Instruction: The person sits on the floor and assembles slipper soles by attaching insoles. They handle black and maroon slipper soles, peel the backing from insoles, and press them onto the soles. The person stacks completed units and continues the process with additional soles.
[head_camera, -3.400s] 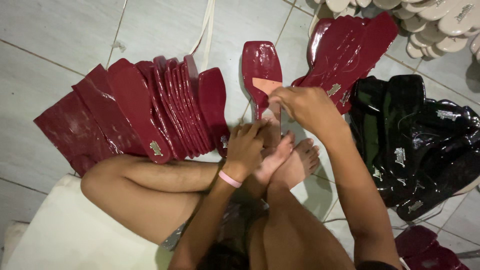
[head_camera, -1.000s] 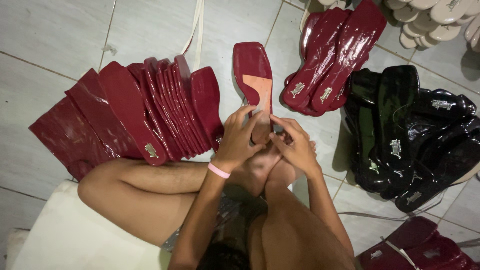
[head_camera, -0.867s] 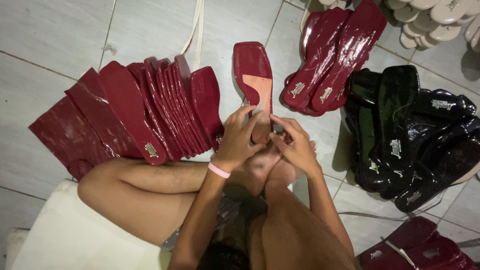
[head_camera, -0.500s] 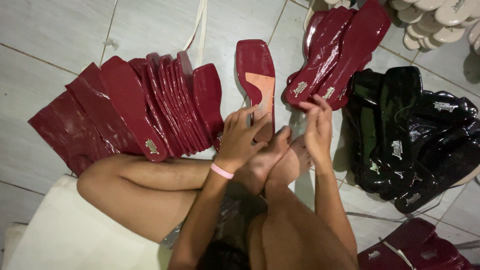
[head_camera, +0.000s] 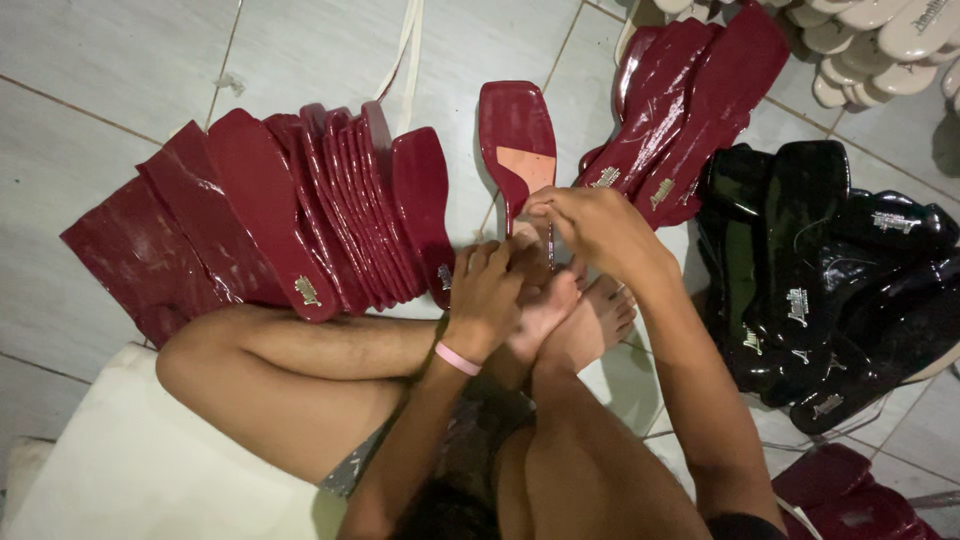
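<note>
A dark red shoe sole (head_camera: 517, 140) lies flat on the tiled floor (head_camera: 110, 60), right in front of the person's bare feet (head_camera: 570, 315). The right hand (head_camera: 590, 225) is closed, pinching the narrow heel end of the sole. The left hand (head_camera: 487, 300) curls over the toes; it may touch the sole too, but that part is hidden. A row of red soles (head_camera: 300, 210) fans out just beside it. Shiny black soles (head_camera: 820, 270) are piled on the other side.

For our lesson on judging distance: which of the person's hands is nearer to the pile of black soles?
Right. The right hand is beside the black soles, just to their left; the left hand lies farther off, beyond the right hand.
</note>
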